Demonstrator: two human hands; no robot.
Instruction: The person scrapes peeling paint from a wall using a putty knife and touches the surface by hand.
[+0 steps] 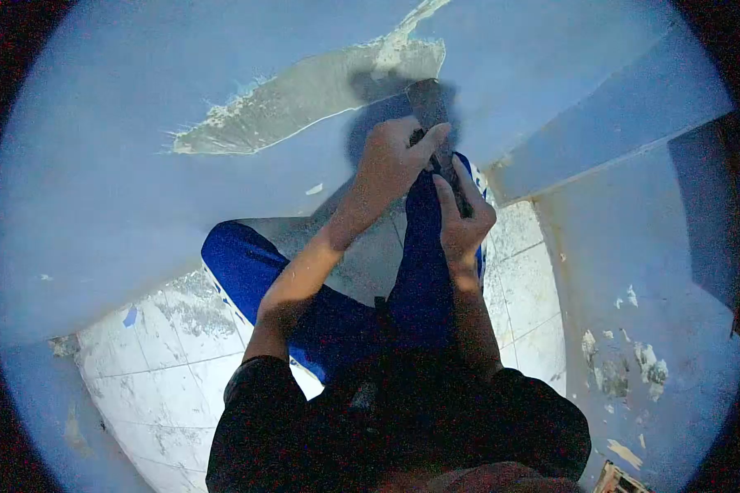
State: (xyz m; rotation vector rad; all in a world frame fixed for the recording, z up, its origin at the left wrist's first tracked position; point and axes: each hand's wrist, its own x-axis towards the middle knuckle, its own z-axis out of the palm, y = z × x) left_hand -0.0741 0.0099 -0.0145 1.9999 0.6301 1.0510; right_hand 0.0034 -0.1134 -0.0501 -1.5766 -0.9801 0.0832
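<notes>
A dark, flat-bladed scraper (427,100) stands in front of the blue wall, its broad end close to the right part of a bare grey patch (304,94). My left hand (393,152) is closed around the scraper below the blade, thumb pointing right. Lower down, my right hand (469,218) pinches the tool's dark lower end between thumb and fingers. Part of the handle is hidden behind my fingers. Whether the blade touches the wall I cannot tell. White, ragged paint edges (399,45) border the patch at its upper right.
My blue-trousered legs (345,316) are bent on the pale tiled floor (156,361). A blue side wall (633,271) with chipped spots stands at the right. Paint flakes (130,317) lie on the tiles. A small brownish frame-like thing (617,478) shows at the bottom right.
</notes>
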